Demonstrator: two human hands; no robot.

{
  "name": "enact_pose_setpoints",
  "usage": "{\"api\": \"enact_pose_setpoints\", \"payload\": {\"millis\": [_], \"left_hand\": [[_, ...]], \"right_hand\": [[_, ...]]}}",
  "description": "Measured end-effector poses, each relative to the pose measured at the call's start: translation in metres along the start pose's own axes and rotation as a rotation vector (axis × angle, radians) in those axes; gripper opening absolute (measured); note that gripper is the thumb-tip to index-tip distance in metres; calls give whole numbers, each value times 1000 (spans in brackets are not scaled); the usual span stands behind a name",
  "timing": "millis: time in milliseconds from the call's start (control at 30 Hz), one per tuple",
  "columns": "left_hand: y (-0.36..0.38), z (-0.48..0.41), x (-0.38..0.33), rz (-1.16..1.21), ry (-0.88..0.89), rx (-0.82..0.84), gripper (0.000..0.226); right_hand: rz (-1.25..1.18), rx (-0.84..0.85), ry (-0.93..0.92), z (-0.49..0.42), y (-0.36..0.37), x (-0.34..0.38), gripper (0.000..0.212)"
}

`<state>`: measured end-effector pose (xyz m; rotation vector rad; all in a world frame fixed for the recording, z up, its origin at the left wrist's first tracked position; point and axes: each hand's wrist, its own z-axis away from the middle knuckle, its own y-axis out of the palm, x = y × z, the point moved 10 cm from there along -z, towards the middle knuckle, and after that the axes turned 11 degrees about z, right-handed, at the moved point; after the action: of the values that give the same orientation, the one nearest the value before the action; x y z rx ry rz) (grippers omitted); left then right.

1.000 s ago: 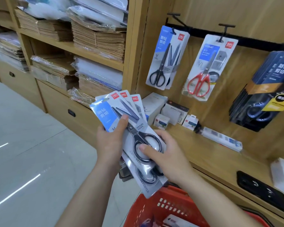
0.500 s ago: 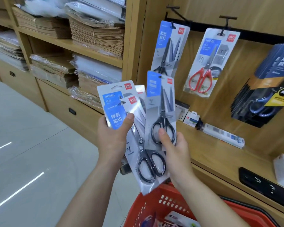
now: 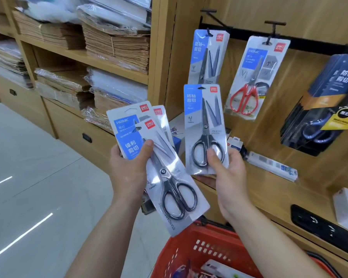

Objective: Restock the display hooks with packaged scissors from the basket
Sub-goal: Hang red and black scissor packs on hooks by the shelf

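Right hand (image 3: 227, 173) is curled round the lower edge of one black-handled scissors pack (image 3: 205, 127), with the thumb pressed on its front; the pack is held upright, directly above the red basket (image 3: 189, 245). Left hand (image 3: 129, 169) is clamped on a fan of scissors packs (image 3: 169, 187), thumb on the front pack, above the basket's left rim. The front pack's lower corner is seen just over that rim. Higher above the basket, on the wooden panel, a matching blue-topped pack (image 3: 208, 55) is hung from a black hook (image 3: 209, 14). A red-handled scissors pack (image 3: 253, 77) is hung from the next hook (image 3: 274, 27), further right. More packaged items are seen inside the basket, too blurred to be named.
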<state>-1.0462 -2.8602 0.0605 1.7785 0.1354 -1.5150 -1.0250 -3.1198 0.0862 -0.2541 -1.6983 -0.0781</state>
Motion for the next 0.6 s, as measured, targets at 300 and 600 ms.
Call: {"api": "enact_pose_setpoints", "payload": {"millis": [300,600], "left_hand": [[0,-4,-2,33,-18,-14,44],[-1,-6,-5,24,2,-2,44]], "right_hand": [[137,-67,-202,-85,1,84,16],[158,-129,-156,-132,9,92,30]]}}
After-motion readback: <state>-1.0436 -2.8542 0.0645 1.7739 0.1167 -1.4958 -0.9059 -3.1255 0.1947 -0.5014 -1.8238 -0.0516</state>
